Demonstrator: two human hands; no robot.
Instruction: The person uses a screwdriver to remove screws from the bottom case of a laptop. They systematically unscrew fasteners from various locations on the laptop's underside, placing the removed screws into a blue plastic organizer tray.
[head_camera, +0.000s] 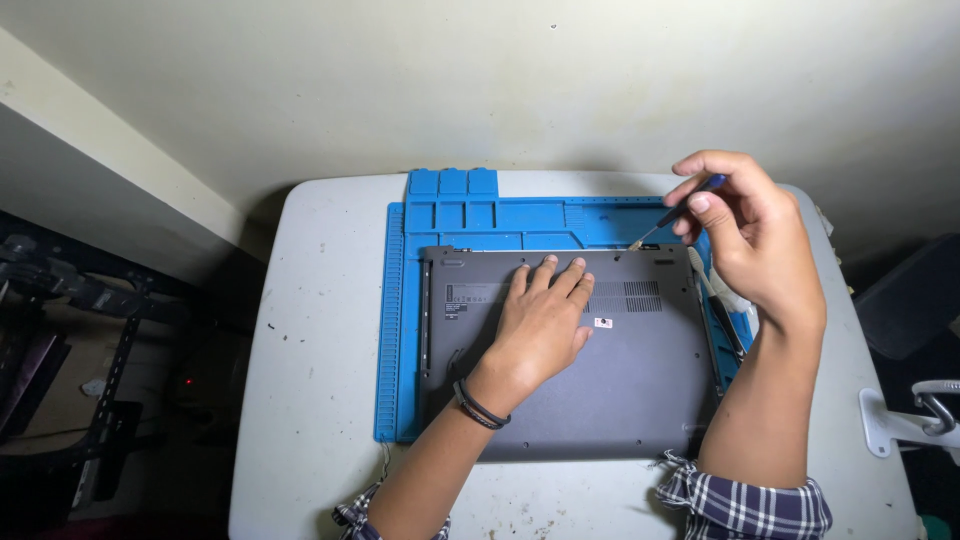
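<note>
Head view, looking down on a small white table (300, 330). Lying bottom-up on a blue mat (480, 215): a grey laptop (600, 390), long axis running left to right across the table, back edge with the vent slots (625, 296) toward the wall.

Left hand (540, 325) pressed flat on the base panel, fingers spread and pointing away toward the back edge, clamped on nothing, simply bearing down. Dark band (482, 408) around that wrist.

Right hand (750, 235) raised above the far right corner, fingers pinched together around a screwdriver (672, 215) with a dark blue handle. Shaft slanting down and to the left, tip resting at or just above the back edge of the laptop, near its right end; actual contact with a screw too small to tell. Tip thus to the left of and below the right hand, and just beyond and to the right of the left fingertips. Right hand clearly the nearer of the two to that spot.

Beside the laptop's right edge, under the right wrist: a white brush-like tool (712, 285) and a dark slim tool (728, 325) on the mat, close but not across the screwdriver's line. Nothing lying between tip and panel. Plaid cuffs (745, 500) at the bottom edge. Dark clutter off to the left, a white bracket (900, 425) at right, both well apart.
</note>
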